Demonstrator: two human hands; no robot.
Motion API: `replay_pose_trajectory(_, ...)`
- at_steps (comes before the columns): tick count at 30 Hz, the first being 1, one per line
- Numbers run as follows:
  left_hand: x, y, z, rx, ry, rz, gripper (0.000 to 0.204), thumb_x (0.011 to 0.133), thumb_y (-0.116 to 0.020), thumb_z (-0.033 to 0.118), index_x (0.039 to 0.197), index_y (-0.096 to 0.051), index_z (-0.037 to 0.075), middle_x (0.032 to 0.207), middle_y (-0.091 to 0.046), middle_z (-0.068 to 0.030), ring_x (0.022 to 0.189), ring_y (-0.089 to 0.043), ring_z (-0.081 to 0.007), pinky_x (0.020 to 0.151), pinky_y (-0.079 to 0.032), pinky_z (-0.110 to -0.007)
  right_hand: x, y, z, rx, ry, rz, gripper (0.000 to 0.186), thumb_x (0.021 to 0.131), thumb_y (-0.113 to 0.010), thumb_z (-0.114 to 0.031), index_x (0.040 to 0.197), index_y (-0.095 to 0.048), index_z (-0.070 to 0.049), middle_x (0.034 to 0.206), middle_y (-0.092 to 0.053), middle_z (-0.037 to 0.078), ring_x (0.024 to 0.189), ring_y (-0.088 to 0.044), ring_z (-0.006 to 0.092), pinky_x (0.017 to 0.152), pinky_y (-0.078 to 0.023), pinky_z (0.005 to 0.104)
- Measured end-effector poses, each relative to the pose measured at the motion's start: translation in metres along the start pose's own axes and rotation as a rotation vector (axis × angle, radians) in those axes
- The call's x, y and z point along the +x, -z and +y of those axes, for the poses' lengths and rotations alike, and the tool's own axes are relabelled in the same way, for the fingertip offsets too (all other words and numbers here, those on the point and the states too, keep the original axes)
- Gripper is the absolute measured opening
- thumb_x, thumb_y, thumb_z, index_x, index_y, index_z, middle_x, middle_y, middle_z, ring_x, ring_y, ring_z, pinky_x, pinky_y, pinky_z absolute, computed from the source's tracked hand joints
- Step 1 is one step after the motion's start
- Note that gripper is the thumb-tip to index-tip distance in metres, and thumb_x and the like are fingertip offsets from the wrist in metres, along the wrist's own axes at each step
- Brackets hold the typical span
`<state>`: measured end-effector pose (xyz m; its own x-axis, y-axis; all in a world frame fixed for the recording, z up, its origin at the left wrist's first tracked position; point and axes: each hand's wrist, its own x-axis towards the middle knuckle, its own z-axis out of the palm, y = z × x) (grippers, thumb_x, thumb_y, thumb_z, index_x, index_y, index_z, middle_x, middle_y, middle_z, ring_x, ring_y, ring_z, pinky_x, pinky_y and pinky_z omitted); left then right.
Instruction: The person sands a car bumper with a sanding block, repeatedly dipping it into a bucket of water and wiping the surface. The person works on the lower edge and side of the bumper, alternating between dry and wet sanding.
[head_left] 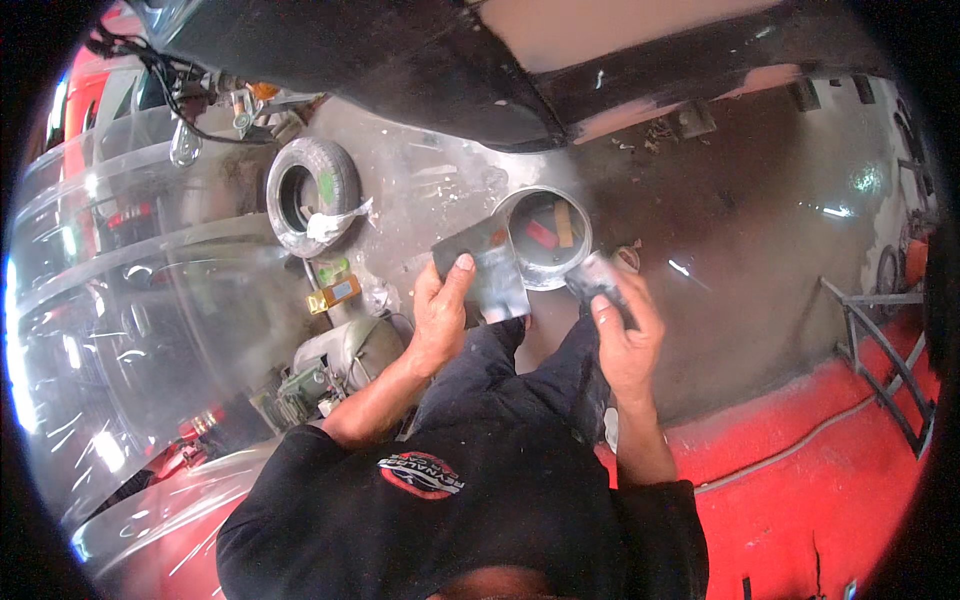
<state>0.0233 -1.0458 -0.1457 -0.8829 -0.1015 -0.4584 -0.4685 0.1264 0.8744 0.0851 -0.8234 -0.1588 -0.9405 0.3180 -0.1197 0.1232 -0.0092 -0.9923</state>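
Flat grey plate (pixel 483 270): we see it clamped in the left hand (pixel 440 320), thumb on top, beside the round tin (pixel 545 238) on the floor. The right hand (pixel 625 335) grips a small scraper (pixel 598 280) just beside the tin's rim. A tyre (pixel 312 196) lies farther left.

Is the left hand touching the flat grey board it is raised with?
Touching. The head view shows the left hand gripping the flat grey board, thumb pressed on its face.
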Motion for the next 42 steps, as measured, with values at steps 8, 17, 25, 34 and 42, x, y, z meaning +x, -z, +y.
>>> replay_pose_trajectory(8,0.003,0.040,-0.006,-0.116,0.234,0.013,0.030,0.098,-0.065,0.024,0.122,-0.060,0.006,0.105,-0.065,-0.0027,0.090,-0.062,-0.0152,0.077,-0.054,-0.035,0.021,-0.006,0.033,0.449,-0.244,0.520,0.037,0.091,-0.061,0.005,0.128,-0.061,0.007,0.114,-0.067,0.011,0.105,-0.063,0.0188,0.095,-0.049,0.0323)
replay_pose_trajectory(17,0.024,0.079,-0.147,0.169,0.394,0.018,0.037,0.100,-0.061,0.022,0.129,-0.056,0.000,0.120,-0.063,-0.0071,0.109,-0.056,-0.0186,0.097,-0.043,-0.036,0.078,0.000,0.117,0.645,-0.080,0.377,0.049,0.100,-0.062,-0.014,0.145,-0.049,0.000,0.132,-0.060,0.012,0.113,-0.061,0.0185,0.094,-0.052,0.0329)
replay_pose_trajectory(25,-0.006,0.100,-0.228,0.302,0.468,-0.093,0.035,0.102,-0.058,0.023,0.124,-0.060,-0.005,0.113,-0.067,-0.0075,0.101,-0.058,-0.0177,0.092,-0.045,-0.033,0.114,-0.003,0.148,0.194,-0.017,0.430,0.040,0.095,-0.061,-0.007,0.135,-0.061,-0.002,0.124,-0.067,0.011,0.111,-0.064,0.0223,0.095,-0.050,0.0329)
replay_pose_trajectory(34,0.018,0.103,-0.215,0.412,0.320,-0.059,0.036,0.102,-0.057,0.027,0.120,-0.062,-0.004,0.105,-0.069,-0.0079,0.093,-0.060,-0.0176,0.084,-0.049,-0.035,0.189,-0.008,0.139,-0.418,0.521,0.572,0.039,0.087,-0.057,0.002,0.125,-0.066,-0.003,0.110,-0.067,0.022,0.101,-0.065,0.0422,0.090,-0.051,0.0453)
replay_pose_trajectory(42,0.014,0.115,-0.220,0.325,0.404,-0.012,0.035,0.102,-0.057,0.027,0.119,-0.062,-0.003,0.102,-0.067,-0.0053,0.090,-0.057,-0.0151,0.081,-0.049,-0.033,0.186,-0.025,0.133,-0.502,0.484,0.587,0.043,0.086,-0.057,0.001,0.128,-0.065,-0.006,0.116,-0.065,0.021,0.108,-0.061,0.0411,0.094,-0.047,0.0460)
